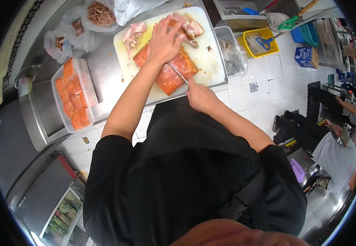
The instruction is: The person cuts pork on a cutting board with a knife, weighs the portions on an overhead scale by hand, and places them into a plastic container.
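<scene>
A large slab of orange-red cooked meat [178, 69] lies on a white cutting board [122, 78] on the steel counter. My right hand [201, 96] grips a knife, and its thin blade [179, 73] lies across the slab, pointing up and left. Over the far end of the slab, my left hand [165, 44] presses down with fingers stretched and spread. Those fingertips reach toward cut meat pieces [191, 26] at the board's far edge; what lies under the palm is hidden. Paler meat scraps [133, 35] sit left of that hand.
A clear plastic tub [97, 110] of orange-red meat blocks stands at left. Bags of shredded meat [101, 13] lie behind it. Right of the counter are a bagged bin [231, 51] and a yellow bucket [274, 47]. Other people [335, 153] stand at far right.
</scene>
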### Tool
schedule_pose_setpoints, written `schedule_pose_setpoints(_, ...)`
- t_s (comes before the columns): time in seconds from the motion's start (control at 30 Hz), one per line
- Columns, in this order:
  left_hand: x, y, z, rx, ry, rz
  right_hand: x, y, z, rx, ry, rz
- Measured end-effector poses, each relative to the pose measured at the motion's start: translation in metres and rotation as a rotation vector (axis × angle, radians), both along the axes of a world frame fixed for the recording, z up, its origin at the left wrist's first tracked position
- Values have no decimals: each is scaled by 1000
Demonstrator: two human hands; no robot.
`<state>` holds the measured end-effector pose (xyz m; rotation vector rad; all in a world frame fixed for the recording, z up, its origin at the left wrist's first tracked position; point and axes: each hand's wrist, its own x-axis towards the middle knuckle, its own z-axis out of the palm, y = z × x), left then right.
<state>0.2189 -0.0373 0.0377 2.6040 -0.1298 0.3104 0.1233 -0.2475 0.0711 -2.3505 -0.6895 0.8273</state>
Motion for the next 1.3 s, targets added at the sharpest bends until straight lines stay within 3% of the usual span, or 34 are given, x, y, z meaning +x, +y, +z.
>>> schedule_pose_setpoints(0.03, -2, 1, 2, 14, -3, 1, 3, 0, 12, 2, 7, 15)
schedule_pose_setpoints(0.1, -4, 6, 3, -197, -67, 60, 6, 2, 21, 16, 18, 34)
schedule_pose_setpoints(0.43, -5, 9, 3, -152, -117, 34, 25, 28, 2, -21, -34, 33)
schedule_pose_setpoints(0.5, -8, 12, 6, -397, -133, 66, 26, 28, 3, 3, -58, 30)
schedule_pose_setpoints(0.53, -12, 19, 4, -396, -146, 69, 26, 25, 9, 14, -48, 39)
schedule_pose_setpoints(0.6, -23, 41, -1, -200, -331, 359, 27, 24, 24, 23, -45, 46)
schedule_pose_setpoints(0.63, -32, 46, -1, -206, -336, 366, 28, 25, 35, -1, -41, 58)
schedule_pose_setpoints(0.7, -55, 54, -4, -126, -222, 715, 32, 31, 52, -39, -38, 96)
schedule_pose_setpoints(0.73, -62, 55, -12, -135, -220, 736, 33, 35, 58, -78, -57, 112)
schedule_pose_setpoints(1.0, -63, 57, -28, -276, -224, 636, 59, 74, 65, -325, -25, 212)
schedule_pose_setpoints(1.3, -62, 59, -34, -370, -268, 597, 62, 90, 24, -292, -95, 143)
